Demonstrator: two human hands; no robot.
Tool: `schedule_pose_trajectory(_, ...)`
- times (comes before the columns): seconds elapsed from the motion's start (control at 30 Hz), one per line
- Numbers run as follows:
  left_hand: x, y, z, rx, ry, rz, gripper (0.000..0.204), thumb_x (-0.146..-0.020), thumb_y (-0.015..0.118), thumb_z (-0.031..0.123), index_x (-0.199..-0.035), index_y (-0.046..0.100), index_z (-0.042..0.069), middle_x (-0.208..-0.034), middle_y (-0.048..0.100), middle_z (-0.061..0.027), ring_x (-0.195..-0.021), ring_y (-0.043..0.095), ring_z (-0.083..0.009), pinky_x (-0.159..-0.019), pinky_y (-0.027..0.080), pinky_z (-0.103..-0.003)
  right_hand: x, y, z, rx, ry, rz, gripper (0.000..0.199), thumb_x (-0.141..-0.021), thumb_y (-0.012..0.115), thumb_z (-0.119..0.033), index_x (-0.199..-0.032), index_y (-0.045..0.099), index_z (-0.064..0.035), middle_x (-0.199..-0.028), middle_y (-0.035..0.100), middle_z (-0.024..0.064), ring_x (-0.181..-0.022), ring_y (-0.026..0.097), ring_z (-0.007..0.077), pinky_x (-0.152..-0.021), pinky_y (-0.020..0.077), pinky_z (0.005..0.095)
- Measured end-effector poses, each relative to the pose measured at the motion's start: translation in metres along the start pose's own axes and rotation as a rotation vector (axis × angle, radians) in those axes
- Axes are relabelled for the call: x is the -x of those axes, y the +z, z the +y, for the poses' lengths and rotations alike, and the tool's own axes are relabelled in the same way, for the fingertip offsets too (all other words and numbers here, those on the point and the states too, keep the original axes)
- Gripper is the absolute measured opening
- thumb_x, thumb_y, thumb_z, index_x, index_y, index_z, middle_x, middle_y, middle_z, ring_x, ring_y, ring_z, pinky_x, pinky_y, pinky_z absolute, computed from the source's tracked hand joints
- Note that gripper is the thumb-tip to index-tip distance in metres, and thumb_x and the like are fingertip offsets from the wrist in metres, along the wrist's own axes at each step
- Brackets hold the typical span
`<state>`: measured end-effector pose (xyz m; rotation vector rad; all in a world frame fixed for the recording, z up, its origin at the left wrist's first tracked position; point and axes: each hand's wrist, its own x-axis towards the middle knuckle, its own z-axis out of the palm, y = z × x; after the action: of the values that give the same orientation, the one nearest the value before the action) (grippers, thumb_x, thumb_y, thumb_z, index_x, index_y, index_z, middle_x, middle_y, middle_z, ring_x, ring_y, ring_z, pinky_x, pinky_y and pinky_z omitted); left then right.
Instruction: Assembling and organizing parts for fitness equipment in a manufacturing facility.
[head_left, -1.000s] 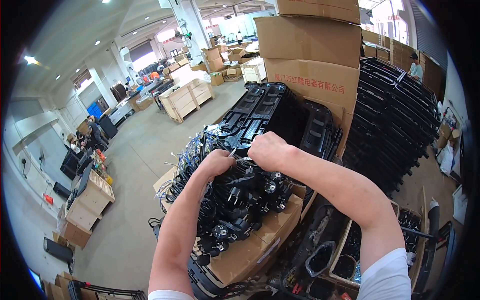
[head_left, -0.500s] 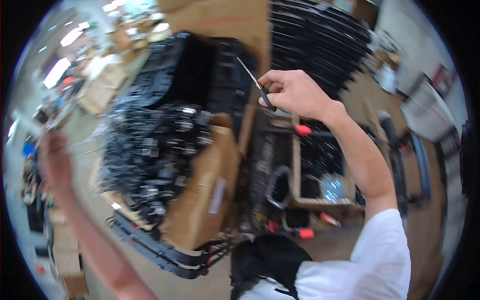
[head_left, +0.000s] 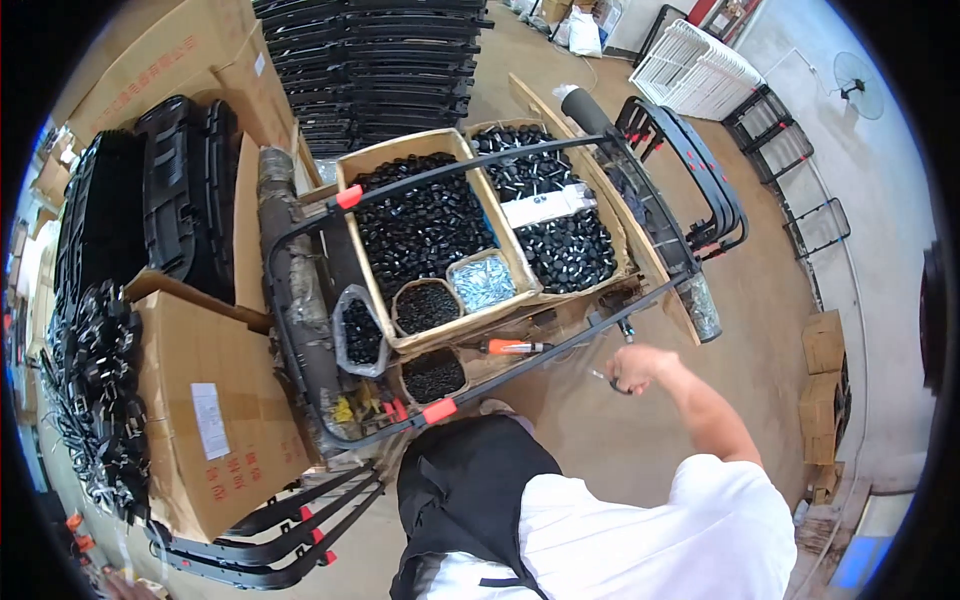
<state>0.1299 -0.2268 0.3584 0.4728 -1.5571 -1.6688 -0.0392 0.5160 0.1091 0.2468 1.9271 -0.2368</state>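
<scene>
In my right hand, closed beside the near edge of a black tubular frame, is a pair of scissors with dark handles and a short bright blade. The hand is slightly blurred. A power tool or similar dark device lies just beyond it by the frame, its kind unclear. At the lower left rim a blurred bit of my left hand shows, fingers not readable. Inside the frame stands a wooden box of black plastic caps, with a small tub of silvery screws. An orange-handled tool lies near the box.
To the left stand an opened cardboard box, black moulded panels and bagged black parts. Stacked black frames rise behind. Curved black bars jut out at lower left. A fan is on the right wall.
My view has swung right, bringing the parts bench to the middle. The right hand, still holding the scissors, has come down beside the bench's near side. The left arm has mostly left view.
</scene>
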Motion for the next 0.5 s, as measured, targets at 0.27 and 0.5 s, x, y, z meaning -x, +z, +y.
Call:
schedule_pose_trajectory(0.27, 0.175, 0.092, -0.108, 0.194, -0.524, -0.324, 0.015, -0.107, 0.057, 0.005, -0.121, 0.053, 0.006, -0.085, 0.04, 0.006, -0.066, 0.029, 0.0003, -0.052, 0.022, -0.016, -0.276, 0.059, 0.12, 0.527, -0.43, 1.191, 0.02, -0.093, 0.062, -0.02, -0.104, 0.076, -0.0102, -0.107, 0.078, 0.0156, -0.1, 0.076, 0.0356, -0.087, 0.0608, 0.0508)
schedule_pose_trajectory(0.5, 0.259, 0.182, -0.136, 0.17, -0.687, -0.148, 0.011, -0.099, 0.059, 0.016, -0.091, 0.053, 0.011, -0.07, 0.036, 0.0076, -0.055, 0.027, -0.0046, -0.049, 0.023, -0.024, -0.335, 0.005, 0.136, 0.479, -0.582, 0.731, 0.028, -0.092, 0.059, -0.027, -0.104, 0.076, -0.0092, -0.096, 0.076, 0.0179, -0.097, 0.076, 0.0373, -0.084, 0.06, 0.05)
